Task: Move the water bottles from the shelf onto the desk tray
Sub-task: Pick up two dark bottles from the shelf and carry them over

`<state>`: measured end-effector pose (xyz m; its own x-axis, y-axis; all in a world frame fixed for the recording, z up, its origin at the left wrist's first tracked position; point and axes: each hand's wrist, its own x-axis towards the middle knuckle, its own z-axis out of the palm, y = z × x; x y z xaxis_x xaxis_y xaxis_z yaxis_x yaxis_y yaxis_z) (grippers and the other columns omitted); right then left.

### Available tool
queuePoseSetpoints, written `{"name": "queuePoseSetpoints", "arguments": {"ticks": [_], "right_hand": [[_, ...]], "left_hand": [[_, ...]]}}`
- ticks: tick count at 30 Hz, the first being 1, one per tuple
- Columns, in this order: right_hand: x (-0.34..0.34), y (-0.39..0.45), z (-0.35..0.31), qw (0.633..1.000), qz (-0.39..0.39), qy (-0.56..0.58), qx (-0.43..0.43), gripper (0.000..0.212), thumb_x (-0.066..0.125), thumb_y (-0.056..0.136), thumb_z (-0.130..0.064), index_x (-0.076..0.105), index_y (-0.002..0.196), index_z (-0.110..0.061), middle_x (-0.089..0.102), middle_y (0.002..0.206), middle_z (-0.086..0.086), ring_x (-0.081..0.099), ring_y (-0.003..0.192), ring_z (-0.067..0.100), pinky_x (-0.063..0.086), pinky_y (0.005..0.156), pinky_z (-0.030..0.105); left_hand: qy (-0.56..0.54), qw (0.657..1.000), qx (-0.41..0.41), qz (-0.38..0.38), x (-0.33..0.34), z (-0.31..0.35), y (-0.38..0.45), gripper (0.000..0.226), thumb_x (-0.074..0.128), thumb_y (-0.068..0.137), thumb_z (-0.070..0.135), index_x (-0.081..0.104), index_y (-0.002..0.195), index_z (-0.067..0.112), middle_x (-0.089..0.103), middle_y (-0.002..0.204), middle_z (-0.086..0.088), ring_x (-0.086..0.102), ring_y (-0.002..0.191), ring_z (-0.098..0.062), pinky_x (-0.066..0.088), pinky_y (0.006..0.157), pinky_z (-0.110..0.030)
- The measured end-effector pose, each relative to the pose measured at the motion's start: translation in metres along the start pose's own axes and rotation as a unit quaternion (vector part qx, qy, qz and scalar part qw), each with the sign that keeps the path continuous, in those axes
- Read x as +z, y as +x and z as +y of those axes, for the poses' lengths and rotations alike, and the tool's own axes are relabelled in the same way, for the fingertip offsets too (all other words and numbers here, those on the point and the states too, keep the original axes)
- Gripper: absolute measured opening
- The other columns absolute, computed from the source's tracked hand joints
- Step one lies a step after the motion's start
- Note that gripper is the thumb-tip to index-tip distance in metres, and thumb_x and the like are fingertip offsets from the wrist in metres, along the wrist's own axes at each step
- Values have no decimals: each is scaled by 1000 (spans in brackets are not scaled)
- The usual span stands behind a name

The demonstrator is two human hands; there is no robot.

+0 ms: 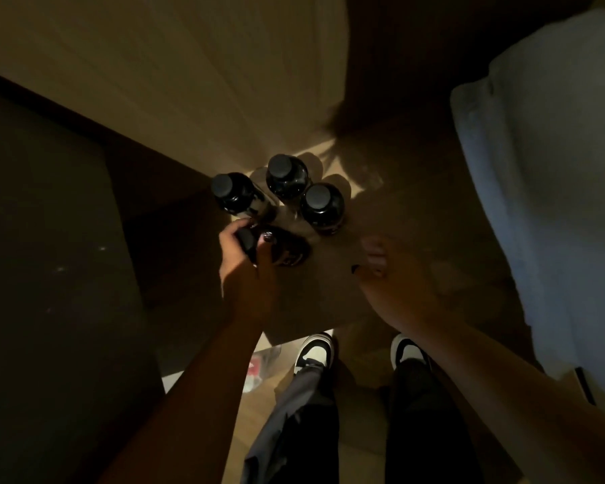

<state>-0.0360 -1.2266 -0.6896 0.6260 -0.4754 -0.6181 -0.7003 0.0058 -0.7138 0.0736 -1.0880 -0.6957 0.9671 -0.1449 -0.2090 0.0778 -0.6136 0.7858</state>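
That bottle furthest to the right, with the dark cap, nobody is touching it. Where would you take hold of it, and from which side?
I would take the rightmost bottle by its cap and neck, coming straight down from above. It stands upright with the cap facing the camera, and another bottle crowds its left side, so the body is hard to get around. The right hand rests open just beside it, with free surface on that side for a grip.

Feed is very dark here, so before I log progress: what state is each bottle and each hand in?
Left bottle: upright, capped, free.
Back bottle: upright, capped, free.
Right bottle: upright, capped, free.
Near bottle: tilted, gripped at the neck.
Left hand: curled round the near bottle.
Right hand: blurred, holding nothing visible.
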Motion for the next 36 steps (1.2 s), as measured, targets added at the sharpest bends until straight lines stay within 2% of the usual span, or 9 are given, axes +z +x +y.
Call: {"name": "queuePoseSetpoints", "arguments": {"ticks": [5,9,12,16,21,24,29,32,36], "right_hand": [[4,1,-7,994,-81,-45,-60,59,66,83,-19,39,134,-33,51,124,-12,55,97,3,46,78,19],[-2,10,-28,974,-147,-105,-133,71,77,71,-23,40,131,-32,51,123,-12,54,105,5,49,91,27],[-4,12,-47,953,-199,-119,-193,71,82,67,-25,43,127,-25,50,110,-22,49,99,-6,42,86,9],[-13,12,-53,952,-231,-94,-178,70,83,66,-21,44,124,-24,56,115,-13,54,102,2,47,90,21],[-29,-1,-30,975,-191,-15,-116,58,79,67,-7,45,101,-38,59,94,-14,60,81,-9,49,63,9],[-37,-9,-13,986,-142,22,-79,49,77,69,-8,48,102,-29,61,85,-4,63,66,-4,51,55,13],[-53,-9,-4,993,-55,98,-44,47,75,72,-7,52,112,-15,65,83,1,65,62,2,54,54,15],[-62,-7,0,992,-44,105,-48,41,74,75,-6,52,108,-16,63,81,0,62,59,-4,49,51,9],[-69,-4,13,994,-27,99,-27,42,74,74,-9,52,108,-20,63,86,-3,63,64,-3,48,52,7]], "left_hand": [[-82,996,-6,44,-26,25,-13,30,59,90,8,51,116,20,53,103,22,55,90,23,47,67,-2],[-160,982,16,98,-38,55,-17,27,64,83,0,56,96,21,58,98,13,62,89,13,49,69,-7],[-185,976,29,107,-40,73,-17,22,65,81,-4,57,85,16,59,88,7,64,80,10,49,66,-7],[-173,980,32,96,-32,80,-17,16,69,79,5,59,77,17,60,76,10,65,70,8,49,58,-8],[-218,975,-2,43,-8,67,-12,9,61,82,33,65,80,25,70,77,7,69,77,-11,56,66,-24],[-294,950,-85,64,12,54,-2,16,47,95,17,62,93,13,70,99,-18,70,90,-31,58,69,-31],[-183,981,-68,26,53,20,-6,35,59,90,23,46,120,10,55,110,2,57,94,5,48,79,-17],[-78,987,-80,-112,76,0,-10,68,68,77,46,38,132,21,53,119,10,56,107,-8,49,93,-36],[-24,993,-62,-102,96,-5,-2,47,64,79,36,47,120,20,58,111,8,57,104,-14,49,90,-35]]}}
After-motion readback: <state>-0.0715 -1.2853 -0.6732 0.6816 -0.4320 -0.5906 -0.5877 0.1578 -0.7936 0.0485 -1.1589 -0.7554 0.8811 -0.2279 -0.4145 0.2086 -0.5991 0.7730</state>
